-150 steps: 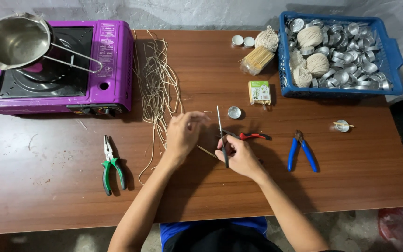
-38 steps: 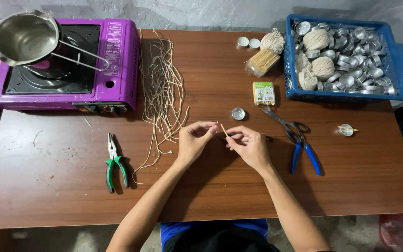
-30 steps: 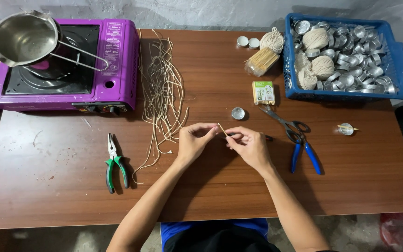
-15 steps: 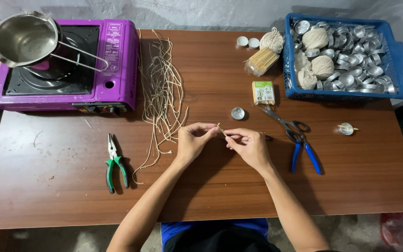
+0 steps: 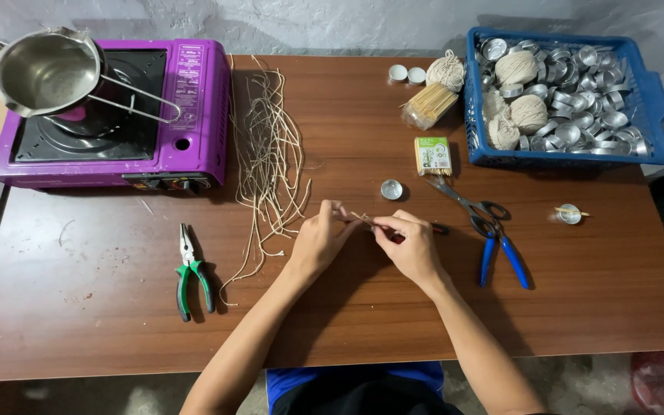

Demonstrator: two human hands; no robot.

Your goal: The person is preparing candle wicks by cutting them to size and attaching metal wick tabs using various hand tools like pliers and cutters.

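Brown tabletop: scissors now lying right of the hands; left hand and right hand both pinching a short wick piece.

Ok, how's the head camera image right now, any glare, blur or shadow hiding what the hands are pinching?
Head view: sharp and evenly lit, no motion blur. Soft glare on the steel pot and on the tin cups in the blue crate. The left hand and right hand cast only faint shadows on the table. The thin strand between them is too small to make out in detail.
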